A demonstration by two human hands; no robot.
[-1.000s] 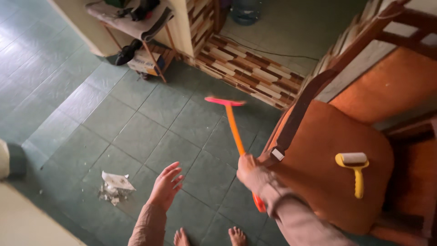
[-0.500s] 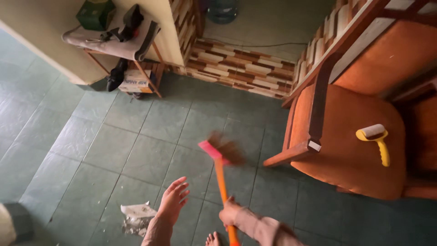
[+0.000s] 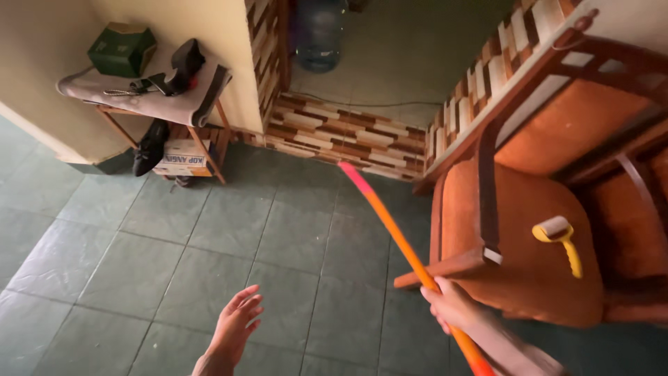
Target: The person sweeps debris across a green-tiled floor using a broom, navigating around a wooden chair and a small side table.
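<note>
The right hand (image 3: 451,306) sits low on the right, fingers curled tight in a closed grip, its sleeved forearm running down toward the bottom edge. The left hand (image 3: 235,327) hangs free at lower centre, palm open, fingers spread and pointing up and slightly right, holding nothing.

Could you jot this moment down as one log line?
right hand: grips orange broom handle | left hand: open, empty, over green tile floor | nearby: yellow lint roller on orange armchair

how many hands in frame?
2. Left hand open, empty, above the green tile floor; right hand gripping the orange broom handle beside the orange armchair.
</note>
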